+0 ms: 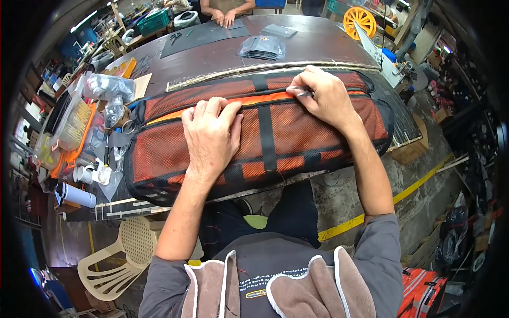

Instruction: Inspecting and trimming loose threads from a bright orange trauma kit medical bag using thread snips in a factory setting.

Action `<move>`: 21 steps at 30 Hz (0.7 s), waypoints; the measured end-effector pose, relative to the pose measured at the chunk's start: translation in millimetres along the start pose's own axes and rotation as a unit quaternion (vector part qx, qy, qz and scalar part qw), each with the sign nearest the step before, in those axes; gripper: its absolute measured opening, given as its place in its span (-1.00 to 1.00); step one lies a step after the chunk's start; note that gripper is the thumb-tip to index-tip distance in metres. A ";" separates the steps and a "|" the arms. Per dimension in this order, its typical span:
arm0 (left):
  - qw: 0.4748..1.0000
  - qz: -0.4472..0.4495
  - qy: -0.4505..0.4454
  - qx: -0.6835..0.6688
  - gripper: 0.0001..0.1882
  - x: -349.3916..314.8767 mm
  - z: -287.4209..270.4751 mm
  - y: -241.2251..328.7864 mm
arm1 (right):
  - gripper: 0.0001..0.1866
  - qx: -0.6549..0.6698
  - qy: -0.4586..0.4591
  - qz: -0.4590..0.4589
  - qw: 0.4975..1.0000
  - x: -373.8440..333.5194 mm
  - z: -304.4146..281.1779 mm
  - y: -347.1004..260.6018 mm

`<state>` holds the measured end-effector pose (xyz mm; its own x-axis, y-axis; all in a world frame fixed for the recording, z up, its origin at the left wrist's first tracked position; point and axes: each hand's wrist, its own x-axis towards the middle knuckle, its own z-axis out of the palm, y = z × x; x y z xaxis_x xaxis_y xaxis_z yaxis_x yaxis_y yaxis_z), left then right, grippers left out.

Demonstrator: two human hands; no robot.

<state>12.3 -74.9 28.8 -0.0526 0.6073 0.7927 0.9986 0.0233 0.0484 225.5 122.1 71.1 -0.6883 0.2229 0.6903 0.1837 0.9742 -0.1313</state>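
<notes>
A long bag of black mesh over orange-red fabric (212, 153) lies across the table's near edge. It has black webbing straps and dark trim, and a bright orange strip (254, 99) shows along its lengthwise opening. With curled fingers, my left hand (211, 132) pinches the edge of the bag beside that strip, left of the centre strap. My right hand (324, 98) is closed on a small dark metal tool (303, 92), perhaps thread snips, at the strip's right part. Its full shape is hidden by my fingers.
Plastic bins (74, 124), cups and a white bottle (77, 195) crowd the table's left end. Across the table (212, 63), a person's hands (225, 19) rest on a dark sheet near scissors (175, 37). A stack of plastic-wrapped pieces (262, 47) and a yellow wheel (359, 23) stand beyond.
</notes>
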 end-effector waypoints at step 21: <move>0.999 -0.010 -0.005 0.035 -0.59 -20.4 6.9 0.0 | -0.73 -0.040 -0.049 0.020 0.998 19.5 -1.5 10.7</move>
<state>13.4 -81.8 8.4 -0.0732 0.6146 0.7854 0.9956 0.0914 0.0213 215.0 136.9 84.2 -0.7438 0.2671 0.6127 0.2651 0.9594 -0.0964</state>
